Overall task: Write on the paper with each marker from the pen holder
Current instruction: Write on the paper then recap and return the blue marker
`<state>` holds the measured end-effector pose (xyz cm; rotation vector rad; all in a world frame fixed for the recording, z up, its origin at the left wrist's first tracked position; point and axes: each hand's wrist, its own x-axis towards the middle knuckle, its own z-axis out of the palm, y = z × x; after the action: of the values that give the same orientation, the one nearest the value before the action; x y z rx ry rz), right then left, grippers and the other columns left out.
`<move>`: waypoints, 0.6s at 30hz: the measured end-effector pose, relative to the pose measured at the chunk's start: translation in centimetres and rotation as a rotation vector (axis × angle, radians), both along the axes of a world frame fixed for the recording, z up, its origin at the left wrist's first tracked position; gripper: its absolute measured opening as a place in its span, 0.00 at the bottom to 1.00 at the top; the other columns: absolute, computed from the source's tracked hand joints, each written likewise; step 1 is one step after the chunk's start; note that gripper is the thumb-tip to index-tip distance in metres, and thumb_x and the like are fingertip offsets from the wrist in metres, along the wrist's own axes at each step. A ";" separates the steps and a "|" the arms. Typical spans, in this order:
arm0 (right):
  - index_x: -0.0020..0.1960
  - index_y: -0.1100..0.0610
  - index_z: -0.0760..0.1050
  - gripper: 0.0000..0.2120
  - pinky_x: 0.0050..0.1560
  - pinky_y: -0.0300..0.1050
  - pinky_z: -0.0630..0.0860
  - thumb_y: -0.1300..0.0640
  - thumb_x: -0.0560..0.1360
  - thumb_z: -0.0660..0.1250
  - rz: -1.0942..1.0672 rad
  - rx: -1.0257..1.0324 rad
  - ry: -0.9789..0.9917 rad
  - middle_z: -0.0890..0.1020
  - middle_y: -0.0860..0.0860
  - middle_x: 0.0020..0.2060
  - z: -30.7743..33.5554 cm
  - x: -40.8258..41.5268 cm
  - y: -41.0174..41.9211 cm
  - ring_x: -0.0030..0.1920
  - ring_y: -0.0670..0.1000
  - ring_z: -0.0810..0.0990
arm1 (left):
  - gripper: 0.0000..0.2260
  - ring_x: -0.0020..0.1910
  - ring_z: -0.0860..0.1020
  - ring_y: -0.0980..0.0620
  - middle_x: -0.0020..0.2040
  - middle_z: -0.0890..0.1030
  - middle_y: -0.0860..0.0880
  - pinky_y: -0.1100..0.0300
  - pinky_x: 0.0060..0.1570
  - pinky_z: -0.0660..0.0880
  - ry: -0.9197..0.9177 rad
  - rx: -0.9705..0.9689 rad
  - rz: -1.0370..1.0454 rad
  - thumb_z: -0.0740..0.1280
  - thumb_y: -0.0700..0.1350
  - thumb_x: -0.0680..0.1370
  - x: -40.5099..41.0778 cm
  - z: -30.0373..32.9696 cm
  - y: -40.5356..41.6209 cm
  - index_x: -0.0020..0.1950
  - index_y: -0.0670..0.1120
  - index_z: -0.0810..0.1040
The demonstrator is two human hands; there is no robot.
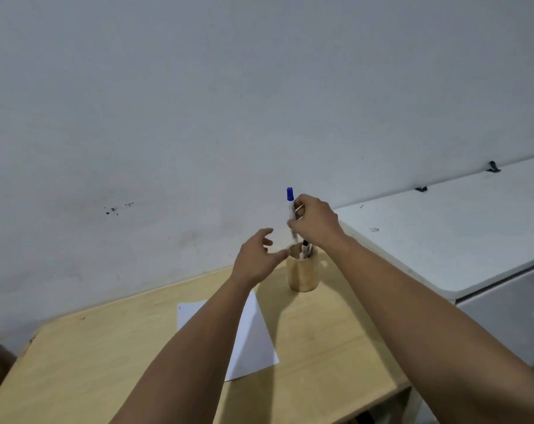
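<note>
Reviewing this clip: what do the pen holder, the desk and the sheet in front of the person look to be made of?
Pen holder: apparently light wood, smooth matte finish, with a pale tan colour like the desk's.
Desk: pale wood or wood-look board; faint grain lines show, but veneer or laminate cannot be ruled out.
Sheet: plain white paper, thin and flat, matte, with crisp corners.
</note>
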<state>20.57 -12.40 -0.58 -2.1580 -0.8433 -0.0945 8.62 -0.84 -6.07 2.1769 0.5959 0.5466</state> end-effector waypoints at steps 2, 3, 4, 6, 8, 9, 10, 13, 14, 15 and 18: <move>0.53 0.48 0.74 0.10 0.55 0.52 0.70 0.55 0.74 0.72 -0.001 -0.077 -0.035 0.82 0.45 0.43 -0.9 0.5 0.6 0.48 0.54 0.80 | 0.40 0.63 0.78 0.48 0.67 0.78 0.48 0.49 0.62 0.77 0.050 0.005 -0.012 0.79 0.57 0.70 1.4 -1.6 -0.1 0.78 0.51 0.67; 0.53 0.47 0.73 0.11 0.53 0.52 0.67 0.54 0.74 0.72 -0.002 -0.109 -0.048 0.82 0.45 0.42 -1.2 0.6 0.9 0.47 0.53 0.79 | 0.42 0.66 0.76 0.48 0.70 0.76 0.47 0.48 0.64 0.76 0.073 -0.001 -0.021 0.79 0.56 0.69 2.1 -2.2 -0.1 0.79 0.50 0.66; 0.53 0.46 0.73 0.11 0.53 0.51 0.65 0.53 0.73 0.72 -0.003 -0.139 -0.053 0.83 0.44 0.42 -1.6 0.8 1.1 0.47 0.53 0.79 | 0.43 0.69 0.75 0.47 0.72 0.75 0.46 0.48 0.66 0.75 0.091 -0.010 -0.035 0.80 0.55 0.69 2.7 -2.7 -0.1 0.80 0.50 0.64; 0.53 0.46 0.74 0.12 0.53 0.52 0.63 0.52 0.72 0.71 -0.006 -0.171 -0.050 0.85 0.44 0.43 -2.3 1.3 1.3 0.50 0.53 0.81 | 0.43 0.72 0.73 0.47 0.74 0.74 0.46 0.51 0.66 0.74 0.108 -0.041 -0.071 0.80 0.54 0.69 3.8 -3.5 0.0 0.80 0.50 0.64; 0.53 0.46 0.73 0.12 0.55 0.53 0.64 0.51 0.72 0.72 -0.007 -0.162 -0.048 0.87 0.44 0.44 -2.7 2.0 1.4 0.51 0.53 0.82 | 0.43 0.71 0.73 0.49 0.72 0.76 0.48 0.55 0.63 0.73 0.100 -0.078 -0.100 0.81 0.54 0.68 4.8 -4.1 0.0 0.79 0.51 0.66; 0.52 0.46 0.73 0.12 0.56 0.53 0.65 0.51 0.72 0.72 -0.006 -0.150 -0.056 0.87 0.45 0.43 -2.8 2.3 1.3 0.51 0.53 0.83 | 0.42 0.70 0.74 0.50 0.71 0.77 0.50 0.56 0.62 0.74 0.092 -0.098 -0.106 0.81 0.54 0.67 5.2 -4.5 0.1 0.78 0.51 0.67; 0.52 0.46 0.73 0.12 0.56 0.53 0.65 0.51 0.71 0.71 -0.004 -0.141 -0.064 0.87 0.45 0.42 -2.8 2.7 1.3 0.51 0.53 0.83 | 0.41 0.68 0.76 0.51 0.69 0.79 0.51 0.55 0.61 0.75 0.082 -0.119 -0.106 0.82 0.54 0.67 5.5 -4.7 0.1 0.76 0.51 0.69; 0.50 0.45 0.73 0.11 0.53 0.53 0.63 0.52 0.70 0.71 0.011 -0.183 -0.096 0.86 0.44 0.40 -2.7 3.1 1.1 0.48 0.52 0.83 | 0.35 0.58 0.81 0.53 0.61 0.83 0.52 0.56 0.57 0.78 0.049 -0.165 -0.105 0.83 0.53 0.65 6.2 -5.4 -0.1 0.69 0.51 0.75; 0.49 0.45 0.73 0.10 0.52 0.53 0.62 0.51 0.70 0.71 0.015 -0.224 -0.110 0.86 0.44 0.41 -2.8 3.2 1.0 0.48 0.52 0.83 | 0.33 0.56 0.81 0.54 0.59 0.83 0.53 0.57 0.55 0.79 0.039 -0.170 -0.103 0.83 0.53 0.65 6.3 -5.5 -0.2 0.67 0.51 0.76; 0.48 0.45 0.74 0.08 0.53 0.53 0.62 0.50 0.71 0.71 0.015 -0.246 -0.119 0.85 0.43 0.41 -2.9 3.3 0.9 0.48 0.51 0.82 | 0.33 0.55 0.81 0.55 0.58 0.84 0.53 0.58 0.53 0.79 0.029 -0.172 -0.102 0.84 0.53 0.64 6.3 -5.6 -0.3 0.67 0.50 0.77; 0.54 0.44 0.81 0.10 0.57 0.53 0.62 0.48 0.73 0.71 0.028 -0.171 -0.028 0.86 0.41 0.47 -3.0 3.9 0.4 0.52 0.47 0.82 | 0.31 0.52 0.81 0.58 0.54 0.83 0.56 0.61 0.50 0.77 0.023 -0.172 -0.098 0.84 0.52 0.64 6.3 -5.5 -0.4 0.65 0.51 0.78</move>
<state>24.42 -12.00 -3.55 -2.3081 -0.9263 -0.0390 14.94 -1.21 -11.60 2.0396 0.5252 0.4032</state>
